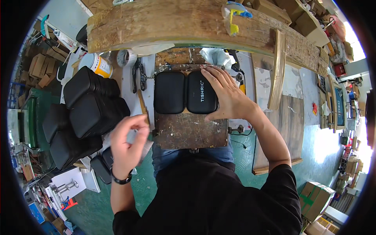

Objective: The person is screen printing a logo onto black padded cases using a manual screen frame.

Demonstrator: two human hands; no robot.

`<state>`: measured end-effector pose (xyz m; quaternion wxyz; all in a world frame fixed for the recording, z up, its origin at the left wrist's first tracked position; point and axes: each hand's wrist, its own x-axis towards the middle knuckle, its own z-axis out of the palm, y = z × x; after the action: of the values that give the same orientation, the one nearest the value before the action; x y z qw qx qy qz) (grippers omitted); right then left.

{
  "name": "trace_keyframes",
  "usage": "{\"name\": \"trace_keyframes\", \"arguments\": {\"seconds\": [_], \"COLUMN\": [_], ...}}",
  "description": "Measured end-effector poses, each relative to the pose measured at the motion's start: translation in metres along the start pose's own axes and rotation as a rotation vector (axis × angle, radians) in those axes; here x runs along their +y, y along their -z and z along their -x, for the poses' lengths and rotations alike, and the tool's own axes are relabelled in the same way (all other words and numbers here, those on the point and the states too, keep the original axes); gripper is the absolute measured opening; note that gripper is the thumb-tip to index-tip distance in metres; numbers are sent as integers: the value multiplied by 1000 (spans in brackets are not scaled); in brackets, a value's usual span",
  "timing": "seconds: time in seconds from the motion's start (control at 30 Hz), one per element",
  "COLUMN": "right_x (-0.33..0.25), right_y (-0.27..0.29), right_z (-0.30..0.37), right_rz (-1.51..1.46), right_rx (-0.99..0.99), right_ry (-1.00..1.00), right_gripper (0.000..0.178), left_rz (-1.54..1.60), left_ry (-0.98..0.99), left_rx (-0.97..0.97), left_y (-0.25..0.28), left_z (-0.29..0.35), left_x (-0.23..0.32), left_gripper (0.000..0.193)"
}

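Observation:
Two black, rounded shells lie side by side on the worn wooden board, looking like one hard carrying case (pixel 170 93) laid open with its outer faces up. Pale lettering runs along the right shell. My right hand (pixel 231 96) spans this right shell, fingers over its far edge and thumb at its near edge. To the left of the board, my left hand (pixel 129 143) is in the air, its thumb and fingers curled toward each other and smeared by motion. I see nothing between them. Close behind that hand are several stacked black cases (pixel 88 113).
A thick wooden beam (pixel 168 23) crosses the far side. Pliers (pixel 138 72), a tape roll (pixel 126 58) and a white-and-yellow tub (pixel 96 64) sit far left of the board. A crumpled white cloth (pixel 217 56) lies beyond it. Wooden planks (pixel 280 129) extend on the right.

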<state>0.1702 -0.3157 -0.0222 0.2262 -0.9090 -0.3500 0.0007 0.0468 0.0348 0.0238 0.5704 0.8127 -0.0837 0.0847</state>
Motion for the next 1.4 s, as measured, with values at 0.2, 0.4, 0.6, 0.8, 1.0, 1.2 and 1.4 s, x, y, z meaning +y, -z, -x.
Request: {"name": "trace_keyframes", "arguments": {"seconds": [0.2, 0.4, 0.6, 0.8, 1.0, 1.2, 1.4], "right_x": [-2, 1, 11, 60, 49, 43, 45], "right_y": [-3, -3, 10, -4, -19, -21, -27], "right_z": [-1, 2, 35, 98, 112, 105, 101], "right_rz": [-12, 38, -155, -154, -231, -207, -378], "right_rx": [39, 65, 301, 478, 501, 562, 531], "right_ry": [11, 32, -71, -460, -483, -422, -568], "right_gripper": [136, 131, 89, 51, 42, 37, 32], "left_rz": [-327, -229, -210, -112, 7, -22, -65], "left_ry": [-296, -306, -296, -159, 40, 53, 57], "left_rx": [-159, -227, -178, -19, 128, 125, 83], "left_y": [-51, -74, -70, -51, -43, -50, -50], "left_z": [-43, -59, -47, -40, -33, -34, -36], "left_x": [-22, -12, -12, -37, -53, -54, -48], "left_gripper": [31, 34, 31, 25, 21, 20, 20]}}
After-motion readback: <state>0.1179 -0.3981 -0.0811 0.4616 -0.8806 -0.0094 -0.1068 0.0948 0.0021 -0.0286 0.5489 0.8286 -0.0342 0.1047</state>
